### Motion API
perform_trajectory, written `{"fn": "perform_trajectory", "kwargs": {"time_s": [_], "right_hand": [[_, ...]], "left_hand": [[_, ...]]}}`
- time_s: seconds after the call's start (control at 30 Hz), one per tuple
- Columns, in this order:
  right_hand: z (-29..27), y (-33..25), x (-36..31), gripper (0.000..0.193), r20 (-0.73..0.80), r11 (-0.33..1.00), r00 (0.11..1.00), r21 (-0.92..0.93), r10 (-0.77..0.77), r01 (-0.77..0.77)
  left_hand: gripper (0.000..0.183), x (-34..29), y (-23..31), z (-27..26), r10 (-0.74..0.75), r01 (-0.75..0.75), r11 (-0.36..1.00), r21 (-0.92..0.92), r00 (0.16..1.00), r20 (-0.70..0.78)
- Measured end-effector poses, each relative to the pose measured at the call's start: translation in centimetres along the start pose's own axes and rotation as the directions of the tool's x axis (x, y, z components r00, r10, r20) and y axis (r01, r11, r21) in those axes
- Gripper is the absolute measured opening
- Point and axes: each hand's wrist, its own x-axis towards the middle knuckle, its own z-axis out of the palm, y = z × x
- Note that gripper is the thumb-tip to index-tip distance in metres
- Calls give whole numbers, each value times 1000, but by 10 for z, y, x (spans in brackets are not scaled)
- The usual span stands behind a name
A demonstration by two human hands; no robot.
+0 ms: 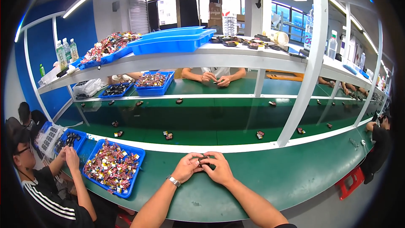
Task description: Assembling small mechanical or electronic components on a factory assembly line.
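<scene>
My left hand (185,168) and my right hand (218,169) meet over the green bench top (185,194), close to its far edge. Between their closed fingertips is a small dark piece (204,163), mostly covered by the fingers, so its exact kind cannot be made out. Both hands grip it from opposite sides. Left of my hands a blue tray (137,169) is heaped with small dark red parts (110,164) that carry white and yellow labels.
Beyond a white rail, small parts (168,136) lie scattered along a green conveyor belt (211,120). A white post (301,88) rises ahead right, under a shelf (236,59) with blue trays (168,42). At left a co-worker (46,177) handles something; across, another person's hands (215,79) work.
</scene>
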Motion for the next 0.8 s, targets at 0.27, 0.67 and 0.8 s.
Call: {"fn": "perform_trajectory", "kwargs": {"time_s": [0.27, 0.67, 0.8], "right_hand": [[6, 2, 1, 19, 3, 994, 999, 101, 45, -45], [1, -11, 4, 14, -73, 997, 996, -69, -48, 43], [0, -11, 8, 14, -124, 985, 985, -140, -117, 99]], "left_hand": [[26, -1, -2, 2, 13, -12, 999, 37, 1000, -12], [25, -1, -3, 2, 2, 1, 998, 63, 999, -46], [25, 2, -1, 8, -3, 8, 998, 61, 997, -78]]}}
